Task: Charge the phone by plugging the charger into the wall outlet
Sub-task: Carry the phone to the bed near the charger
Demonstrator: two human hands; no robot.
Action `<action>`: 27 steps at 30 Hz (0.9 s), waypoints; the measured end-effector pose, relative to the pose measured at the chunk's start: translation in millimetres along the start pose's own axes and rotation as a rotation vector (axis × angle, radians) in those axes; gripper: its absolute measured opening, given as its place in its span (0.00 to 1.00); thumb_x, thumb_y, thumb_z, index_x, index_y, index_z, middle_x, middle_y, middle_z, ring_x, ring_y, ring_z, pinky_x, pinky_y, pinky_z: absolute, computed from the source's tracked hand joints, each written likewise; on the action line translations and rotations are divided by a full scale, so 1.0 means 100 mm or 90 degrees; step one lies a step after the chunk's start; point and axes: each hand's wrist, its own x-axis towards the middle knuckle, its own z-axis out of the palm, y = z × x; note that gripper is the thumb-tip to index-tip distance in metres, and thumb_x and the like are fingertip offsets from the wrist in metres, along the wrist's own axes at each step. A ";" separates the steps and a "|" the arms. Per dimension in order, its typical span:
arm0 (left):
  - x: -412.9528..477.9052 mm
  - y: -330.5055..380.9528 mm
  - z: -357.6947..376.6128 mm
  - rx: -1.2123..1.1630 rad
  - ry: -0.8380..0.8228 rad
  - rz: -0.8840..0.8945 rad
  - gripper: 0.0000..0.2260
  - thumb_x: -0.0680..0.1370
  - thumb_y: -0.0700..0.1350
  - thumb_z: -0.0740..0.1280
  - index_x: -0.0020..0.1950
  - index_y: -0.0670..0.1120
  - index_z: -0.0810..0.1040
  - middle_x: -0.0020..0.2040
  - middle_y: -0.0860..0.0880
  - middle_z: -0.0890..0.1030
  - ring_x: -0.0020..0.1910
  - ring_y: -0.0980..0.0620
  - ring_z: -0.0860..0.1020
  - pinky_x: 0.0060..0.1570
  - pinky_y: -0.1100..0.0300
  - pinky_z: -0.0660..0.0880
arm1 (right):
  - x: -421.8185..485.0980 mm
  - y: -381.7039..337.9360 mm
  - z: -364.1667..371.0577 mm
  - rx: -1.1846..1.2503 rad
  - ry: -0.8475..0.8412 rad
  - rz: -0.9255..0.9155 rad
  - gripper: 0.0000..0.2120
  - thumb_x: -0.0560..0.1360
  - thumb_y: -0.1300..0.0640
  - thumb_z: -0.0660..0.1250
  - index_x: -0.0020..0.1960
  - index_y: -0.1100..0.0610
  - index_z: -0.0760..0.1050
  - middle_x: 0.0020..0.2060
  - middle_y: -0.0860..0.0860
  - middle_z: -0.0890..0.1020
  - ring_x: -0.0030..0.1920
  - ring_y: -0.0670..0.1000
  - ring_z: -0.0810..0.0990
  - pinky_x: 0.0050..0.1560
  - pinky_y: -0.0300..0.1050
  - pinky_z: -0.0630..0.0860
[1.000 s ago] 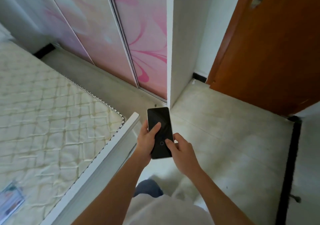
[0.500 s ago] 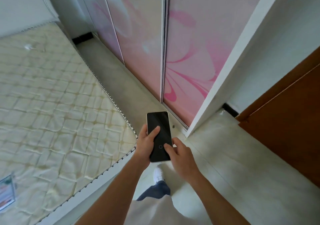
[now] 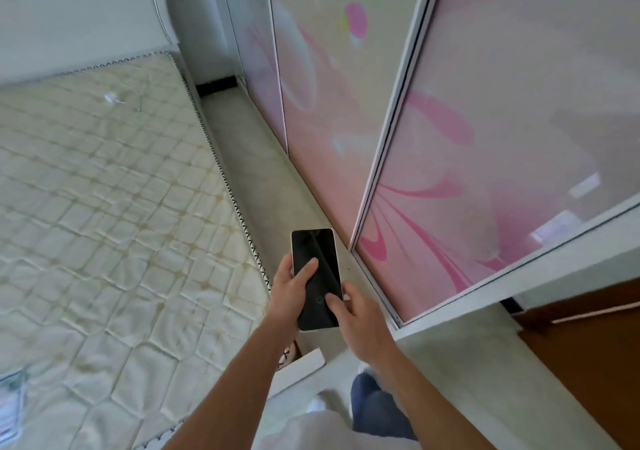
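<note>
A phone [image 3: 313,255] with a dark screen and pale frame is held flat in front of me, above the floor strip beside the bed. My left hand [image 3: 289,292] grips its left edge, thumb lying across the screen. My right hand [image 3: 356,314] holds the lower right corner, thumb near the bottom of the screen. Far off on the mattress lies a small white charger with a thin cable [image 3: 112,98], close to the headboard. No wall outlet shows in view.
A quilted cream mattress [image 3: 104,224] fills the left. Sliding wardrobe doors with pink flowers [image 3: 450,138] stand on the right, with a narrow floor strip [image 3: 259,179] between. A brown door [image 3: 588,363] is at lower right. The white bed footboard [image 3: 301,368] is below my hands.
The view has swung left, towards the head of the bed; the brown door has slid to the right edge and the charger has come into sight. Both hands keep the same hold on the phone.
</note>
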 end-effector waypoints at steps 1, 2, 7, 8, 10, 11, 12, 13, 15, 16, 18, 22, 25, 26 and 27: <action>0.08 0.04 0.01 -0.008 0.008 0.001 0.06 0.79 0.42 0.69 0.55 0.44 0.77 0.48 0.39 0.83 0.45 0.43 0.83 0.52 0.41 0.80 | 0.11 0.00 -0.01 -0.006 -0.009 -0.003 0.07 0.79 0.49 0.62 0.50 0.52 0.73 0.38 0.48 0.83 0.38 0.45 0.84 0.35 0.44 0.81; 0.16 0.08 0.02 -0.017 0.016 0.003 0.06 0.79 0.42 0.68 0.55 0.44 0.77 0.47 0.40 0.83 0.44 0.43 0.83 0.51 0.41 0.80 | 0.22 -0.02 -0.02 -0.011 -0.021 -0.007 0.07 0.79 0.49 0.62 0.50 0.52 0.73 0.38 0.49 0.84 0.38 0.46 0.84 0.36 0.47 0.82; 0.58 0.29 0.14 -0.051 0.071 0.017 0.05 0.80 0.41 0.68 0.55 0.47 0.79 0.50 0.39 0.84 0.45 0.43 0.83 0.51 0.42 0.81 | 0.83 -0.12 -0.14 -0.003 -0.089 -0.023 0.08 0.79 0.46 0.62 0.50 0.49 0.74 0.38 0.50 0.84 0.38 0.48 0.84 0.39 0.52 0.83; 0.68 0.34 0.18 -0.056 0.083 0.018 0.04 0.80 0.41 0.68 0.54 0.48 0.79 0.50 0.40 0.84 0.46 0.42 0.83 0.51 0.42 0.81 | 0.96 -0.15 -0.18 0.001 -0.101 -0.027 0.07 0.79 0.46 0.62 0.49 0.49 0.74 0.37 0.50 0.84 0.37 0.48 0.84 0.39 0.52 0.83; 0.87 0.43 0.26 -0.064 0.111 0.018 0.04 0.80 0.42 0.68 0.51 0.50 0.80 0.51 0.39 0.84 0.49 0.39 0.83 0.53 0.40 0.81 | 1.23 -0.21 -0.28 -0.001 -0.131 -0.033 0.06 0.79 0.47 0.62 0.49 0.48 0.74 0.35 0.47 0.83 0.35 0.45 0.83 0.35 0.47 0.80; 0.97 0.46 0.31 -0.068 0.124 0.018 0.03 0.79 0.42 0.69 0.50 0.51 0.80 0.51 0.39 0.84 0.51 0.38 0.83 0.54 0.39 0.80 | 1.36 -0.24 -0.34 -0.008 -0.143 -0.037 0.05 0.79 0.48 0.62 0.47 0.49 0.74 0.33 0.46 0.82 0.33 0.43 0.81 0.33 0.44 0.77; 1.06 0.51 0.36 -0.072 0.135 0.018 0.03 0.79 0.43 0.69 0.49 0.51 0.81 0.51 0.39 0.84 0.52 0.37 0.83 0.55 0.38 0.79 | 1.49 -0.27 -0.40 -0.014 -0.154 -0.043 0.06 0.79 0.49 0.62 0.46 0.49 0.74 0.31 0.45 0.81 0.31 0.42 0.79 0.32 0.43 0.75; 1.15 0.56 0.42 -0.081 0.143 0.018 0.03 0.79 0.44 0.70 0.50 0.51 0.81 0.51 0.40 0.84 0.51 0.38 0.83 0.55 0.38 0.79 | 1.63 -0.30 -0.45 -0.021 -0.162 -0.048 0.07 0.79 0.49 0.62 0.45 0.49 0.73 0.30 0.45 0.81 0.30 0.42 0.78 0.31 0.43 0.73; 1.30 0.64 0.51 -0.098 0.162 0.021 0.03 0.79 0.43 0.69 0.51 0.49 0.79 0.50 0.41 0.83 0.48 0.41 0.83 0.54 0.39 0.79 | 1.87 -0.36 -0.55 -0.040 -0.174 -0.054 0.08 0.79 0.48 0.62 0.41 0.48 0.72 0.29 0.45 0.80 0.28 0.43 0.77 0.30 0.43 0.72; 1.36 0.68 0.55 -0.104 0.172 0.024 0.03 0.79 0.43 0.69 0.52 0.48 0.79 0.50 0.40 0.83 0.47 0.42 0.83 0.54 0.39 0.79 | 1.98 -0.39 -0.58 -0.051 -0.180 -0.061 0.10 0.79 0.49 0.62 0.40 0.47 0.70 0.27 0.43 0.79 0.27 0.42 0.75 0.29 0.41 0.70; 1.47 0.77 0.59 -0.109 0.185 0.027 0.05 0.79 0.43 0.69 0.54 0.48 0.78 0.51 0.40 0.83 0.49 0.40 0.83 0.55 0.38 0.79 | 2.15 -0.46 -0.63 -0.075 -0.191 -0.086 0.12 0.80 0.50 0.62 0.38 0.45 0.67 0.24 0.38 0.77 0.24 0.41 0.72 0.28 0.34 0.65; 1.67 0.92 0.57 -0.114 0.227 0.034 0.06 0.78 0.45 0.70 0.54 0.49 0.79 0.53 0.38 0.83 0.53 0.36 0.82 0.56 0.34 0.78 | 2.42 -0.60 -0.62 -0.086 -0.221 -0.114 0.09 0.80 0.51 0.62 0.41 0.44 0.69 0.25 0.35 0.77 0.26 0.39 0.74 0.29 0.31 0.66; 1.83 1.02 0.54 -0.131 0.233 0.047 0.05 0.78 0.44 0.70 0.53 0.50 0.81 0.53 0.38 0.84 0.53 0.35 0.82 0.56 0.34 0.78 | 2.63 -0.69 -0.60 -0.079 -0.238 -0.117 0.08 0.80 0.51 0.62 0.42 0.44 0.70 0.27 0.41 0.79 0.27 0.40 0.75 0.30 0.32 0.67; 1.89 1.05 0.54 -0.136 0.235 0.048 0.05 0.78 0.43 0.70 0.53 0.49 0.80 0.53 0.38 0.83 0.53 0.36 0.82 0.56 0.35 0.78 | 2.72 -0.71 -0.60 -0.085 -0.241 -0.120 0.09 0.80 0.51 0.62 0.40 0.44 0.69 0.26 0.41 0.79 0.27 0.40 0.75 0.30 0.32 0.66; 1.96 1.08 0.54 -0.140 0.237 0.050 0.05 0.79 0.43 0.69 0.54 0.49 0.80 0.54 0.37 0.83 0.52 0.37 0.83 0.56 0.36 0.78 | 2.79 -0.74 -0.60 -0.090 -0.245 -0.119 0.11 0.80 0.51 0.62 0.39 0.44 0.68 0.25 0.40 0.78 0.26 0.40 0.74 0.29 0.32 0.66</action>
